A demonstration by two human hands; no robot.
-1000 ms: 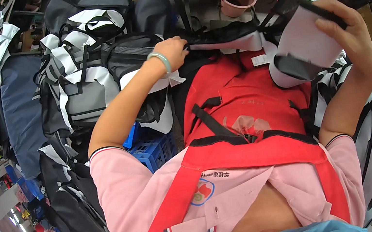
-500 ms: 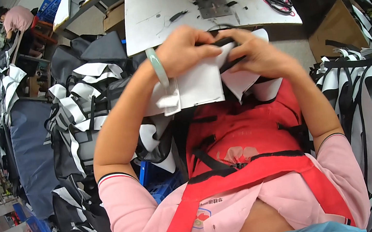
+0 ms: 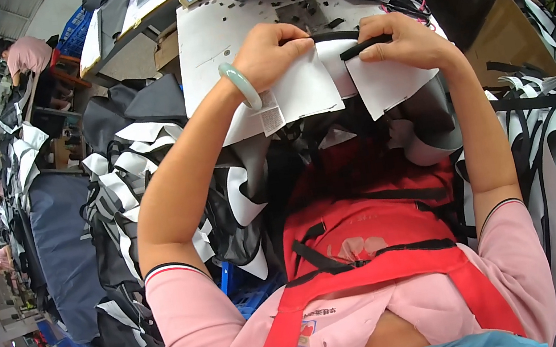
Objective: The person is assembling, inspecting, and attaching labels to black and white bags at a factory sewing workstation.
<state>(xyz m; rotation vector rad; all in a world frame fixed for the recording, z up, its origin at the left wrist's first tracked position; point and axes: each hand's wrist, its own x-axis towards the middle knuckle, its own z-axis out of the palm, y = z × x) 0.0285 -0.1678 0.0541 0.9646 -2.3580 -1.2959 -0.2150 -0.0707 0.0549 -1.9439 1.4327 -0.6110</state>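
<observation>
My left hand (image 3: 271, 59) pinches the upper edge of a white-faced fabric piece (image 3: 305, 86) between thumb and fingers. A small printed label (image 3: 272, 113) hangs from the fabric below my wrist, where a pale green bangle (image 3: 240, 86) sits. My right hand (image 3: 407, 41) grips a black edge strip (image 3: 366, 47) along another white flap (image 3: 392, 83) of the same work. Between my hands the fabric curves, with black trim along its top. The dark underside and grey folds hang down over my red apron (image 3: 367, 225).
A white worktable (image 3: 203, 57) with black scraps and a dark metal plate (image 3: 301, 15) stands ahead. Piles of black and white fabric pieces (image 3: 122, 199) lie at my left; more (image 3: 552, 142) hang at my right near a cardboard box (image 3: 509, 35). Another person (image 3: 28, 55) sits far left.
My hands have moved apart, the right one outward and up. The fabric they held bunched together is now spread between them, its white flaps hanging side by side.
</observation>
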